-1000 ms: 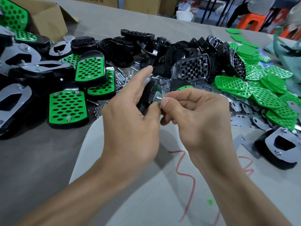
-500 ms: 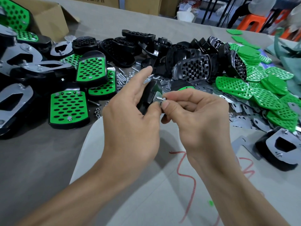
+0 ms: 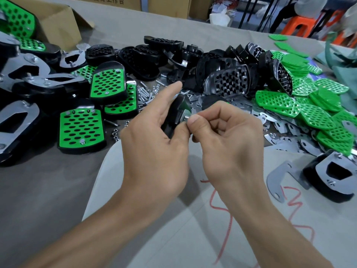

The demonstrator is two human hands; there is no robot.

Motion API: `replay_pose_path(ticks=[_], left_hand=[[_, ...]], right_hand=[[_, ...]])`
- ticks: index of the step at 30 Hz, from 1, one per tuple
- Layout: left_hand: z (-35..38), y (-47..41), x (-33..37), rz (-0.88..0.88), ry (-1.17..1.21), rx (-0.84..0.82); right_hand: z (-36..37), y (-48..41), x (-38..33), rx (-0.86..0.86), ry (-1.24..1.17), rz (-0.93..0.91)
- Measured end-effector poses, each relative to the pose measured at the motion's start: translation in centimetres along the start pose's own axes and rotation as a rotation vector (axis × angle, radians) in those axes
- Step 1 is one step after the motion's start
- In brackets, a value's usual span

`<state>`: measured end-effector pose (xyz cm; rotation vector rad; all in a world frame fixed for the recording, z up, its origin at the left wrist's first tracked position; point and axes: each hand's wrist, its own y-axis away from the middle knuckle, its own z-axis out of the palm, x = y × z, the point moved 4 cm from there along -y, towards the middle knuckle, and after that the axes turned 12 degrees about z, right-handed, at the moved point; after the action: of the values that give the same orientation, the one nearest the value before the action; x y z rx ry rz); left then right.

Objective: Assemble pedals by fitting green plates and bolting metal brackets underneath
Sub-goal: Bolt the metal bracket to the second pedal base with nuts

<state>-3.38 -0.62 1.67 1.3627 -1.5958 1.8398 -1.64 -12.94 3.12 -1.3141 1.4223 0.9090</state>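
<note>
Head view.

- My left hand (image 3: 154, 144): wrapped round a black pedal (image 3: 176, 113), held on edge above the table (image 3: 38, 190), centre of the scene. Thumb pressed on its near side, forefinger stretched out straight past its far end.
- My right hand (image 3: 228, 136): fingers curled in, thumb and forefinger pinching a small silver bolt (image 3: 186, 117) that sticks out of the pedal's right side. The two thumbs touch.
- Finished pedals (image 3: 82, 128): several with green faces up, left of my hands; others beside them lie underside up, showing metal.
- Screws (image 3: 144, 95): a loose heap, just beyond my left hand.
- Shells (image 3: 228, 82): a black pile, far centre.
- Plates (image 3: 278, 101): green, perforated, heaped at the right.
- Brackets (image 3: 286, 128): flat metal, spread under and near the plates.
- Single bracket (image 3: 278, 176): near right, touching an upturned pedal (image 3: 332, 175) with metal bolted on.
- Sheet (image 3: 173, 229): pale, red scrawl, under my forearms.
- Box (image 3: 58, 22): cardboard, far left.
</note>
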Motion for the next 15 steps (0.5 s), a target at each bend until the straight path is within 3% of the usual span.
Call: replay_pose_path(ticks=[15], left_hand=[[0.33, -0.06, -0.28, 0.012, -0.022, -0.008]], right_hand=[[0.31, -0.08, -0.68, 0.090, 0.270, 0.002]])
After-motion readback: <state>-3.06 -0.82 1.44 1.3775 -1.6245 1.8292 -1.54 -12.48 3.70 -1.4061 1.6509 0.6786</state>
